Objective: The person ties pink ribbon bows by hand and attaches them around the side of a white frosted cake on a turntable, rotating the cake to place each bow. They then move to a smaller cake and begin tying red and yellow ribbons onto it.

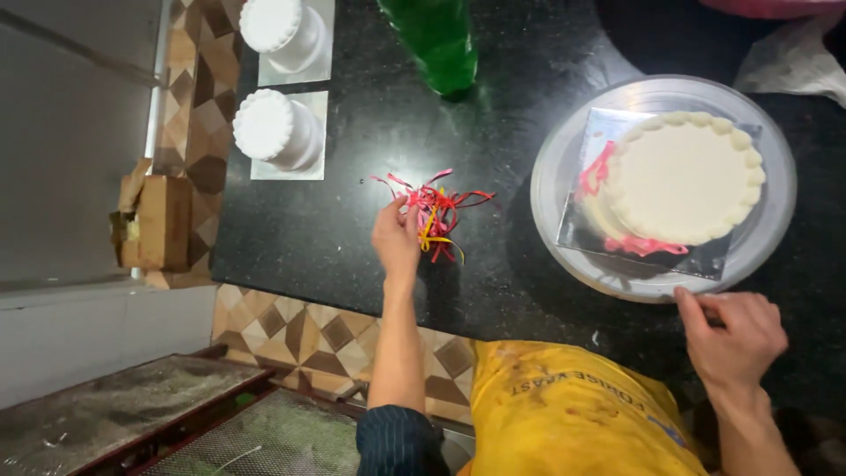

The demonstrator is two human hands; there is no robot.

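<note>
Ribbon shreds (434,210), red and yellow, lie on the black tabletop (335,220) left of the cake (683,176). Left hand (395,240) pinches them; light, limp, pluck loosely. Right hand (731,330), fingers curled, touches the turntable (551,176) rim.

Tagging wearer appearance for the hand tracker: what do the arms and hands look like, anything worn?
Both hands, left hand and right hand, are bare: no gloves, rings or watch visible. Forearms are bare too. A dark pinstriped sleeve is rolled up at the left elbow; the right sleeve is out of view.
</note>
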